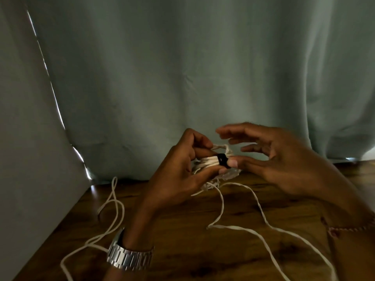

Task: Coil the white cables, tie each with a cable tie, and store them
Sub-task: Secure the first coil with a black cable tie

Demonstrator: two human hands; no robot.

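The left hand (180,171) grips the coiled cable (207,161); the right hand (284,159), fingers spread, thumbs the black tie (222,159).

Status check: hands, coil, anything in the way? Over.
Left hand grips the white coil. Right hand fingers spread, thumb on the black cable tie round it. Loose cables trail over the table.

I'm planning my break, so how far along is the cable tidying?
Done: one white cable is wound into a coil, with a black cable tie around it. In hand: the left hand holds that coil while the thumb of the right hand presses on the tie. Left: loose white cable trails over the table, uncoiled, and no storage place shows.
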